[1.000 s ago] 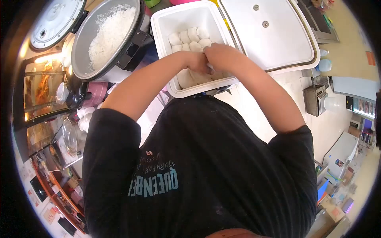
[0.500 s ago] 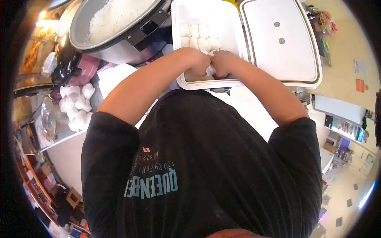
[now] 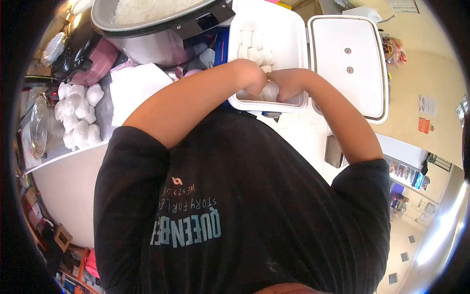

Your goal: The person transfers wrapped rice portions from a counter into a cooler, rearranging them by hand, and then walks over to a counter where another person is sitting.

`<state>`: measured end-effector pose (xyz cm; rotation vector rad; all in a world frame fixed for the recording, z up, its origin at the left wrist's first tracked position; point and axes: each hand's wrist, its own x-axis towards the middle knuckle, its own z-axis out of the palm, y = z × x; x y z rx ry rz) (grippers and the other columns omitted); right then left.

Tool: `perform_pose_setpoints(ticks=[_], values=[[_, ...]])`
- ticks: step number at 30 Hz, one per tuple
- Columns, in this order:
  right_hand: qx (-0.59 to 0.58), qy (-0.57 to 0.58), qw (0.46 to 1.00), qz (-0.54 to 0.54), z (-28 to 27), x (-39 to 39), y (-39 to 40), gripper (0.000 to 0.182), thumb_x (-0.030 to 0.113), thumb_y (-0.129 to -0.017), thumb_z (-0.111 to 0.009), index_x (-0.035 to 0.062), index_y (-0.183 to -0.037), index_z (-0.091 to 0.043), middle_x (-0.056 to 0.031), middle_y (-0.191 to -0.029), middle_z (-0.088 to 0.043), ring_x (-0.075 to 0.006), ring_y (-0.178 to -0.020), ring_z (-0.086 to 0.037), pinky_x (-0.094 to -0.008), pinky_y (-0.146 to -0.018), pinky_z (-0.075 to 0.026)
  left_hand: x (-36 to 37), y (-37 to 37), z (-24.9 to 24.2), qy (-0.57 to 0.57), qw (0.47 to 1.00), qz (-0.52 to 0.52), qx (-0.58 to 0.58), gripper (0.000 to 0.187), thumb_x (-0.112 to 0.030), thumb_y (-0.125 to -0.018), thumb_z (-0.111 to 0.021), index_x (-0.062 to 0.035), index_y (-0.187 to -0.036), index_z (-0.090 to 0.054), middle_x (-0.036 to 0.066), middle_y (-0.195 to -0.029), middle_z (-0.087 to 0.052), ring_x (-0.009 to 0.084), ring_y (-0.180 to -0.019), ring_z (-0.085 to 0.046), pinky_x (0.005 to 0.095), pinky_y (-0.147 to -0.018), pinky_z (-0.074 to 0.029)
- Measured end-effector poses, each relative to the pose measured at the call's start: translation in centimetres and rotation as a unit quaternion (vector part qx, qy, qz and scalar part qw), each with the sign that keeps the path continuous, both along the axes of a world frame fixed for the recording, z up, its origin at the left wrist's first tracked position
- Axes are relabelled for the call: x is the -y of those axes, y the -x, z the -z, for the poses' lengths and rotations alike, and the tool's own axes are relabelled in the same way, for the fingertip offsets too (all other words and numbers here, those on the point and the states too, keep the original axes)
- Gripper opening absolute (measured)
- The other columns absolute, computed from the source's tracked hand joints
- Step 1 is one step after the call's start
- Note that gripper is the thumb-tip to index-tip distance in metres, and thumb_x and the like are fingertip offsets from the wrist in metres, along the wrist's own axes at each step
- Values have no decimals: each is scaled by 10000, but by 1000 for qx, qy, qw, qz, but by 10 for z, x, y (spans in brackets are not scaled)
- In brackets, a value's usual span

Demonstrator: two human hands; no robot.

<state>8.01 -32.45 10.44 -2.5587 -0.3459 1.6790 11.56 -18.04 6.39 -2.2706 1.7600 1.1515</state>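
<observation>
Both hands reach down into an open white cooler box (image 3: pixel 297 36). Rows of white wrapped bundles (image 3: pixel 253 54) fill its far part. At the near end, one white bundle (image 3: pixel 270 92) shows between my hands. My left hand (image 3: pixel 253 78) is curled against the left side of this bundle, its fingertips mostly hidden. My right hand (image 3: pixel 290 84) bends down on the other side, with the thumb side towards my left hand and the fingers closed at the bundle.
The cooler's lid (image 3: pixel 346 73) lies hinged open to the right. At upper left stands a large rice cooker (image 3: pixel 152 49) full of white rice (image 3: pixel 147 10). White sheets (image 3: pixel 139 90) and a pile of white wrapped bundles (image 3: pixel 78 112) lie on the counter to the left.
My view has shifted, so the cooler and cooker sit further right. My hands have moved slightly apart, and more of the white bundle between them shows.
</observation>
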Motion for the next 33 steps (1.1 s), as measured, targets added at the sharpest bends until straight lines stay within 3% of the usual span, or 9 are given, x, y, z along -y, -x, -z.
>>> perform_pose_setpoints(ticks=[7,10,13,18,20,22,25,28,33], values=[[62,-41,994,81,19,8,8,569,177,-787,-721,10,-1314,-588,-224,-1238,-667,-358,-1174,-624,-411,-1018,-463,-1,0,-9,-14,999,-22,37,335,-213,-856,-637,-58,-1139,-727,146,-1094,-727,331,-988,-695,441,-861,-540],[111,-60,988,86,43,17,14,528,214,-799,-672,-27,-1268,-632,-266,-1184,-681,-362,-1120,-656,-416,-963,-505,-32,8,-31,100,989,-104,26,341,-168,-892,-615,-65,-1211,-678,157,-1115,-713,336,-1017,-684,439,-871,-537],[129,-42,989,62,33,3,25,475,240,-846,-606,-36,-1231,-641,-281,-1135,-687,-383,-1074,-666,-428,-939,-513,-99,24,-33,427,882,-184,-73,303,-86,-914,-576,-59,-1210,-636,165,-1113,-695,363,-1026,-663,454,-882,-520],[214,-85,965,124,22,3,45,555,267,-902,-612,14,-1389,-534,-254,-1368,-578,-398,-1280,-545,-450,-1098,-412,-246,56,-5,527,724,-427,-127,183,-11,-880,-596,-20,-1046,-672,94,-959,-705,197,-830,-679,336,-754,-536],[248,-105,952,148,14,1,47,542,218,-894,-623,18,-1390,-532,-240,-1380,-574,-395,-1306,-527,-439,-1112,-397,-304,66,40,488,641,-593,13,159,10,-858,-604,-9,-1003,-666,96,-926,-705,192,-821,-680,326,-742,-532],[287,-148,932,167,12,-2,51,539,192,-902,-626,9,-1399,-524,-229,-1385,-578,-376,-1320,-525,-414,-1125,-384,-364,73,85,353,563,-703,253,268,-92,-832,-692,-30,-1085,-630,150,-1020,-690,322,-924,-672,412,-800,-529],[343,-176,904,187,-5,-8,73,525,152,-907,-630,13,-1400,-516,-213,-1401,-560,-366,-1332,-511,-408,-1131,-376,-431,83,122,157,521,-690,477,662,-254,-758,-787,-30,-1311,-501,186,-1314,-550,413,-1227,-509,519,-986,-440],[384,-193,885,181,-13,-16,74,517,144,-916,-634,17,-1401,-509,-205,-1420,-539,-360,-1342,-498,-414,-1135,-369,-475,77,128,59,462,-731,499,742,-323,-728,-825,-41,-1320,-480,158,-1328,-534,404,-1215,-509,535,-997,-429],[430,-216,860,171,-23,-25,78,509,156,-925,-640,16,-1398,-515,-207,-1417,-542,-364,-1345,-495,-422,-1141,-360,-507,74,128,-25,529,-748,400,710,-321,-690,-862,-47,-1245,-515,160,-1197,-546,378,-1137,-558,496,-925,-496]])
